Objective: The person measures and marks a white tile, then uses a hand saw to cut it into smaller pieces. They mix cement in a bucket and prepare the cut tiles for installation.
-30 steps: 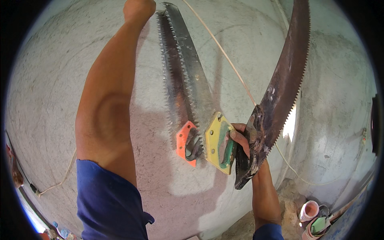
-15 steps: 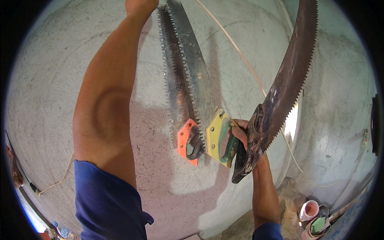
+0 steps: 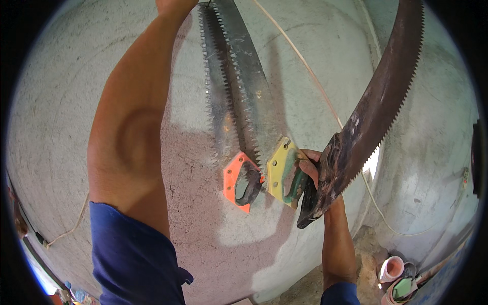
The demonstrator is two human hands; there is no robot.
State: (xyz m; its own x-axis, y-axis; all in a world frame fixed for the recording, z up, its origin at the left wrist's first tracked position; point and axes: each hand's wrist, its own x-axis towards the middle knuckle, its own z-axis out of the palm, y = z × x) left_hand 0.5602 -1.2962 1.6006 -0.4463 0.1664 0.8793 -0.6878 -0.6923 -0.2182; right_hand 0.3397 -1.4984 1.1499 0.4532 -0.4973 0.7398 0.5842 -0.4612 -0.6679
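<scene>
Head view: the left hand, cropped by the upper edge, has a grip I cannot tell; orange-handled handsaw and yellow-handled handsaw hang mid-frame; the right hand clasps the black-handled curved saw, tilted further right than before.

The top edge is cutting off the left hand, hiding its fingers, and is cropping the upper ends of 2 saws: the curved saw and the yellow-handled saw. The black handle is covering much of the right hand. Small items at lower left, perhaps bottles, are blurring.
</scene>
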